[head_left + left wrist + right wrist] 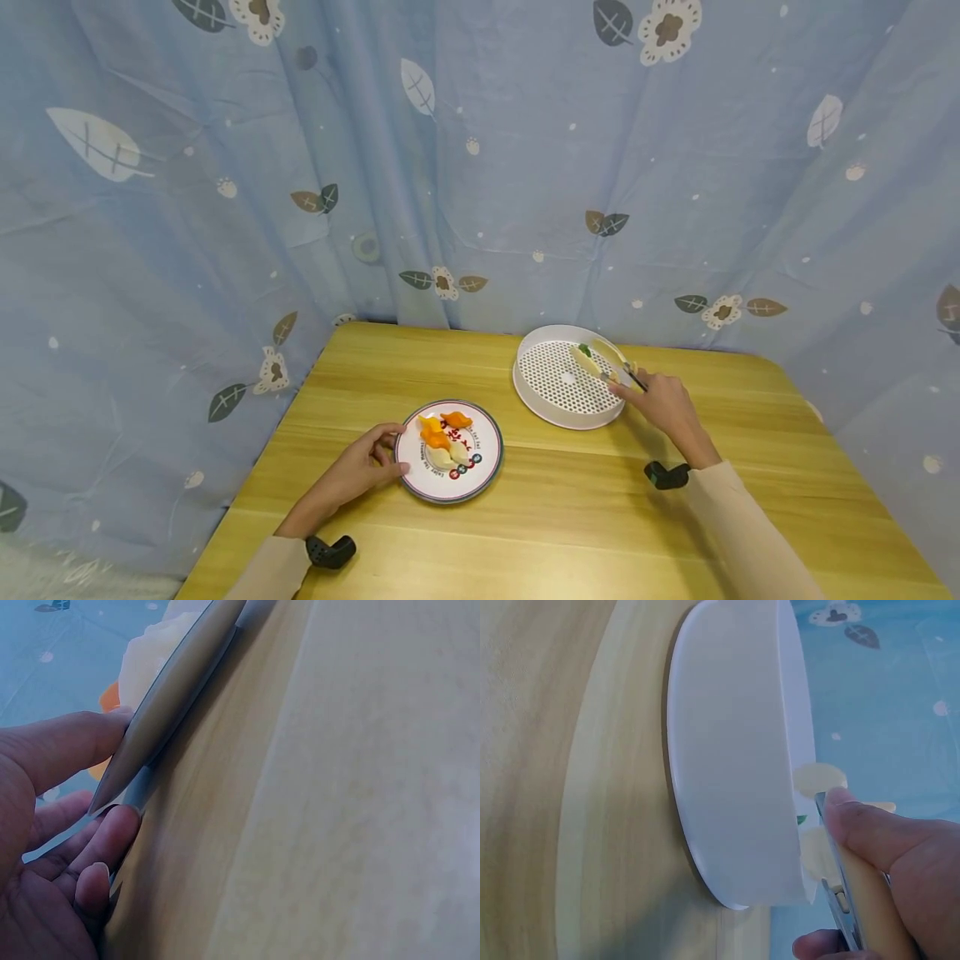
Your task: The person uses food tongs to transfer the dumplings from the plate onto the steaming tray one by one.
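My left hand [360, 471] pinches the rim of a round plate [486, 467], thumb on top and fingers at the underside. On the plate lie several dumpling-shaped pieces, orange ones [456, 419] and whitish ones [459, 452], over printed red lettering. The right hand [667, 404] grips metal tongs with broad cream tips [587, 362], which reach over the rim of a white perforated steamer tray [534, 398]. A small green piece [584, 350] shows at the tips, inside the tray in this view. From the right wrist, the tray's wall [731, 750] hides most of it.
Both things stand on a wooden table [570, 517], the tray farther back and to the right of the plate. A blue patterned curtain [510, 167] hangs behind the table and along its sides. Black devices [330, 552] sit at both wrists.
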The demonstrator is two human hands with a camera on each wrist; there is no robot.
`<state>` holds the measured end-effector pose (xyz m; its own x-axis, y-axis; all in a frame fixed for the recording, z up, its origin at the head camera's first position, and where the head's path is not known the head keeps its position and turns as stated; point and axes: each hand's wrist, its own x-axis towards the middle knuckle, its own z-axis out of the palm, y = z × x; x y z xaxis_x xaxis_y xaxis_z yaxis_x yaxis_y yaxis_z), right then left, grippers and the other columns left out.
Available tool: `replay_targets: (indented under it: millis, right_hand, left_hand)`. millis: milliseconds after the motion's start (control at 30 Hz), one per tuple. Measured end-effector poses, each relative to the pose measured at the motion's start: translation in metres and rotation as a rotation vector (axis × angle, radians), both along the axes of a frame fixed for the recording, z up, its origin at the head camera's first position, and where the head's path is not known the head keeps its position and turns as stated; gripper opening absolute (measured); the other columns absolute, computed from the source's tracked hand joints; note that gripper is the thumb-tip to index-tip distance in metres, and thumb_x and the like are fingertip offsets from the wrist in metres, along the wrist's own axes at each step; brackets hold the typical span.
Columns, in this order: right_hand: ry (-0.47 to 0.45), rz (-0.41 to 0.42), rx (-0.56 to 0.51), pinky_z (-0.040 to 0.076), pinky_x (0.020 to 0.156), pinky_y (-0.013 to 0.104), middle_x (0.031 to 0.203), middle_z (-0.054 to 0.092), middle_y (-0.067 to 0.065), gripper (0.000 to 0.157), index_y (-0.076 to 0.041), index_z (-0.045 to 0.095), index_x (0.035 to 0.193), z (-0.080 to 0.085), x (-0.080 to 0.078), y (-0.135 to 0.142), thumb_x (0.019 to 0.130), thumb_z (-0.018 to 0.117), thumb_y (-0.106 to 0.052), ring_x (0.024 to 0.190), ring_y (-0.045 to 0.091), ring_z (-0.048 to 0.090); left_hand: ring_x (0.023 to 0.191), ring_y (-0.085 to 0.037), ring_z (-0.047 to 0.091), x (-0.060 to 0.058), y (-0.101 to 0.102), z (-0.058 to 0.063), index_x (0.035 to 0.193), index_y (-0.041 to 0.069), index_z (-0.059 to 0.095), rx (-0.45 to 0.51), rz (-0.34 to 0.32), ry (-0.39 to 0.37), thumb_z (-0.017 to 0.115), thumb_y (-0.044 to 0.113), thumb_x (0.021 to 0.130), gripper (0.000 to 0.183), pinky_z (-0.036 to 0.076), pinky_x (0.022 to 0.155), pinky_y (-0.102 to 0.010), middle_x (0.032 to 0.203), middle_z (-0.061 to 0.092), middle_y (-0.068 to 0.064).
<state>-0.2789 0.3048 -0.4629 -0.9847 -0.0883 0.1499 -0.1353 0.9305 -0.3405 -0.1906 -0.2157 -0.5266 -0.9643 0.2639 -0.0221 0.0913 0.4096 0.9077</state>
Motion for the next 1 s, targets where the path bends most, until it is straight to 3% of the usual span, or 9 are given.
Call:
replay_targets:
  millis: [333, 500, 633, 700, 867, 1000]
  right_hand:
    - [0.050, 0.015, -0.031, 0.048, 0.078, 0.054, 0.119, 0.064, 0.038, 0.082, 0.009, 0.055, 0.141, 0.002, 0.014, -0.005, 0.095, 0.067, -0.058, 0.083, 0.035, 0.057]
    - [0.059, 0.031, -0.034, 0.045, 0.069, 0.047, 0.093, 0.067, 0.026, 0.083, 0.008, 0.056, 0.141, 0.003, 0.020, -0.011, 0.093, 0.069, -0.059, 0.075, 0.030, 0.053]
    - [0.071, 0.052, -0.041, 0.037, 0.060, 0.039, 0.065, 0.045, 0.005, 0.083, 0.005, 0.056, 0.142, 0.004, 0.026, -0.018, 0.093, 0.069, -0.060, 0.065, 0.023, 0.045]
    - [0.086, 0.065, -0.046, 0.035, 0.059, 0.037, 0.063, 0.037, 0.000, 0.081, 0.004, 0.057, 0.142, 0.004, 0.028, -0.022, 0.092, 0.070, -0.059, 0.064, 0.022, 0.044]
    - [0.140, 0.106, -0.041, 0.037, 0.059, 0.036, 0.063, 0.042, 0.000, 0.073, 0.002, 0.062, 0.138, 0.005, 0.035, -0.032, 0.090, 0.077, -0.051, 0.065, 0.022, 0.047]
    - [0.164, 0.133, -0.040, 0.032, 0.055, 0.032, 0.062, 0.036, -0.002, 0.070, 0.001, 0.064, 0.137, 0.004, 0.040, -0.041, 0.089, 0.079, -0.048, 0.059, 0.017, 0.040]
  left_hand:
    - [0.085, -0.023, 0.054, -0.001, -0.001, -0.003, 0.143, 0.008, 0.053, 0.009, 0.003, -0.008, 0.082, 0.019, 0.091, 0.061, 0.045, 0.064, -0.026, 0.119, 0.058, -0.013]
    - [0.084, -0.023, 0.054, 0.000, -0.001, -0.002, 0.144, 0.005, 0.052, 0.022, -0.004, 0.001, 0.081, 0.017, 0.091, 0.062, 0.045, 0.065, -0.027, 0.120, 0.058, -0.015]
    - [0.084, -0.023, 0.055, -0.001, -0.001, -0.004, 0.144, 0.006, 0.052, 0.023, -0.006, -0.002, 0.082, 0.018, 0.091, 0.062, 0.046, 0.067, -0.027, 0.119, 0.058, -0.015]
    - [0.085, -0.024, 0.055, -0.001, -0.001, -0.004, 0.144, 0.006, 0.052, 0.016, -0.007, -0.003, 0.082, 0.019, 0.090, 0.062, 0.046, 0.067, -0.028, 0.119, 0.058, -0.014]
    - [0.084, -0.024, 0.055, -0.002, -0.001, -0.004, 0.143, 0.008, 0.053, 0.006, -0.004, -0.002, 0.082, 0.019, 0.090, 0.062, 0.046, 0.066, -0.028, 0.119, 0.058, -0.013]
    - [0.084, -0.024, 0.055, -0.002, 0.000, -0.003, 0.143, 0.008, 0.053, 0.002, 0.000, -0.004, 0.082, 0.019, 0.090, 0.062, 0.045, 0.066, -0.028, 0.119, 0.059, -0.013]
